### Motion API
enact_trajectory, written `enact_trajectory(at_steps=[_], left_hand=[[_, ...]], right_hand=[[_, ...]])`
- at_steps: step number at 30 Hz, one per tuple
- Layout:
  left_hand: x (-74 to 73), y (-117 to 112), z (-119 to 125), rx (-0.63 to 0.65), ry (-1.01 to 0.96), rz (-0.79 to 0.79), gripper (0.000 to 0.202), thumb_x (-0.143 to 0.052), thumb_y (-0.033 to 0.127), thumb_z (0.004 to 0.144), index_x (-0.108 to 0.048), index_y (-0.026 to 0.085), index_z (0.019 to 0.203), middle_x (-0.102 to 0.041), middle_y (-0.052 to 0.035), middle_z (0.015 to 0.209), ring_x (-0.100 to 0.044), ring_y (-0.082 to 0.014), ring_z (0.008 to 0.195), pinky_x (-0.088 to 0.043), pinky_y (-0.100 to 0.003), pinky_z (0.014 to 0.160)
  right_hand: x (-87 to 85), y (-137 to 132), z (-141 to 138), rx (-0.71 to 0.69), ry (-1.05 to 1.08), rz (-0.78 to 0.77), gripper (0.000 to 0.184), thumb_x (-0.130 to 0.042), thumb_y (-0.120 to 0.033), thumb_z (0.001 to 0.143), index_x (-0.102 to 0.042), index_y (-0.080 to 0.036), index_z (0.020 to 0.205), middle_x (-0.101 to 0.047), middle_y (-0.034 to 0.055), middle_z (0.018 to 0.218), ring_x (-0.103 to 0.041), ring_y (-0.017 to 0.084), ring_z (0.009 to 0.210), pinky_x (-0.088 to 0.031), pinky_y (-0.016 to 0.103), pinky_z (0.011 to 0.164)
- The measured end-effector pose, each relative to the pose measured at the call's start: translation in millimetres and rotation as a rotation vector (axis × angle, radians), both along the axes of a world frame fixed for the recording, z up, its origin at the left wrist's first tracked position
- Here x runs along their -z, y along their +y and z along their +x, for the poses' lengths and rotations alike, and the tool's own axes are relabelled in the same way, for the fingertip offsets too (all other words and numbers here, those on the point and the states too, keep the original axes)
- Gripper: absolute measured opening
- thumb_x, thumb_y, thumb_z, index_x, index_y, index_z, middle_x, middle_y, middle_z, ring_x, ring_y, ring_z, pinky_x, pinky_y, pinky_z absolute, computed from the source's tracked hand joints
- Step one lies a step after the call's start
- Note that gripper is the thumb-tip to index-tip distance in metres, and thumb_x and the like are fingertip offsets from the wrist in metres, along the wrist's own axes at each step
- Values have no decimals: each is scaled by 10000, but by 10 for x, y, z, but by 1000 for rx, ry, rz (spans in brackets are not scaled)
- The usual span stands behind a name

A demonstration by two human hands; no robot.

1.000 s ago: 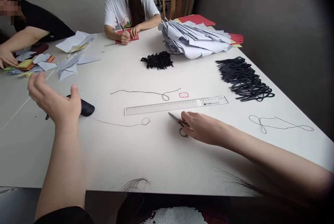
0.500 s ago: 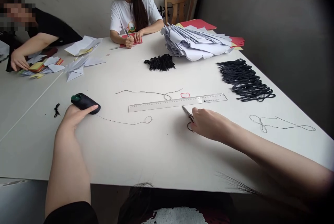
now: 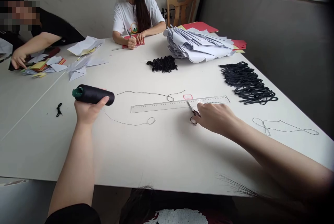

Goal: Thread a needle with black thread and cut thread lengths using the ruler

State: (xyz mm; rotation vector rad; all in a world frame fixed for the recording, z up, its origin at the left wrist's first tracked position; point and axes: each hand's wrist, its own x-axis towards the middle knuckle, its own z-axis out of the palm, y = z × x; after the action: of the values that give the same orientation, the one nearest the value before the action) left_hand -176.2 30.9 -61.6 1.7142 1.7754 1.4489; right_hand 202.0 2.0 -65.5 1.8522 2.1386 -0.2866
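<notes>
My left hand (image 3: pixel 87 111) is wrapped round a spool of black thread (image 3: pixel 96 95), whose green core shows at the left end. From it a thin thread (image 3: pixel 125 124) trails right across the table and finishes in a small loop. My right hand (image 3: pixel 215 117) grips scissors (image 3: pixel 194 111), their blades reaching over a clear ruler (image 3: pixel 159 105). Just beyond the ruler, a loose black thread (image 3: pixel 141 93) lies curled near a small red rectangle (image 3: pixel 188 96). Whether the scissor blades are apart is hard to make out.
Looped black cords (image 3: pixel 246 81) lie at the right, a cord bundle (image 3: pixel 163 64) in the middle. Behind them stands a paper stack (image 3: pixel 198 45). A tangled thread (image 3: pixel 284 128) rests near the right edge, a small black knot (image 3: pixel 59 110) at left. Two people sit across the table.
My left hand has raised and turned the spool, so more of its side shows. My right hand has moved the scissors slightly forward, over the ruler.
</notes>
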Motion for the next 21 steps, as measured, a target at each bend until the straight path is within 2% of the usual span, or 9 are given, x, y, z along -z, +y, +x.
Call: enact_trajectory(at_steps=[2, 5, 7, 10, 12, 14, 15, 18, 21], left_hand=[[-47, -59, 205, 124, -96, 100, 415, -801, 489, 602, -639, 218, 872, -724, -31, 981, -669, -299, 1041, -511, -438, 980], [-85, -145, 435, 284, -336, 127, 528, -834, 587, 538, -641, 280, 922, -690, -30, 1013, -649, -322, 1097, -528, -449, 945], [-72, -180, 512, 341, -457, 81, 586, -850, 623, 503, -643, 306, 949, -670, -24, 1027, -634, -323, 1118, -526, -434, 935], [7, -187, 548, 369, -537, 14, 577, -861, 627, 501, -662, 314, 944, -667, -10, 1057, -618, -297, 1126, -491, -398, 974], [80, -166, 554, 369, -564, 2, 527, -862, 596, 535, -672, 297, 925, -680, -9, 1059, -613, -276, 1133, -466, -378, 1006], [139, -131, 561, 358, -597, 1, 502, -865, 564, 555, -674, 264, 909, -697, -20, 1024, -614, -258, 1135, -452, -351, 1023], [156, -111, 563, 342, -638, 13, 508, -865, 564, 554, -671, 247, 900, -702, -25, 997, -621, -245, 1123, -459, -328, 1013], [155, -49, 547, 260, -915, 10, 547, -815, 630, 578, -649, 208, 884, -691, -24, 904, -674, -187, 936, -544, -254, 826], [123, 12, 482, 174, -1249, -161, 472, -686, 614, 732, -616, 170, 874, -647, -22, 769, -661, -138, 693, -546, -209, 590]], right_hand=[[-87, 2, -107, -40, 50, 88, 294, -468, -342, 966, -581, -94, 1077, -669, 195, 1028, -675, 333, 876, -426, 350, 653], [-162, -1, -420, -190, 496, 159, 248, -494, -298, 966, -555, -142, 1149, -610, 151, 1231, -666, 226, 864, -469, 342, 733], [-129, -6, -712, -256, 916, 22, 291, -558, -298, 933, -524, -174, 1194, -576, 116, 1292, -654, 151, 818, -495, 313, 750], [39, -22, -1192, -237, 1358, -354, 595, -723, -348, 808, -423, -226, 1308, -452, 113, 1435, -653, 125, 852, -523, 272, 672], [172, -38, -1471, -200, 1541, -611, 703, -791, -367, 740, -394, -226, 1304, -539, 98, 1304, -649, 123, 845, -524, 264, 687], [258, -56, -1654, -202, 1610, -807, 514, -770, -449, 758, -495, -189, 1105, -618, 27, 968, -597, 100, 709, -489, 250, 648], [273, -66, -1696, -210, 1612, -825, 419, -720, -509, 794, -521, -177, 955, -579, -11, 809, -537, 84, 630, -453, 241, 611], [201, -91, -1603, -208, 1560, -584, 508, -496, -619, 912, -430, -178, 668, -430, -44, 619, -383, 75, 547, -348, 242, 552], [34, -128, -1248, -242, 1427, -287, 506, -381, -556, 985, -391, -184, 643, -416, -34, 612, -375, 85, 558, -322, 253, 563]])
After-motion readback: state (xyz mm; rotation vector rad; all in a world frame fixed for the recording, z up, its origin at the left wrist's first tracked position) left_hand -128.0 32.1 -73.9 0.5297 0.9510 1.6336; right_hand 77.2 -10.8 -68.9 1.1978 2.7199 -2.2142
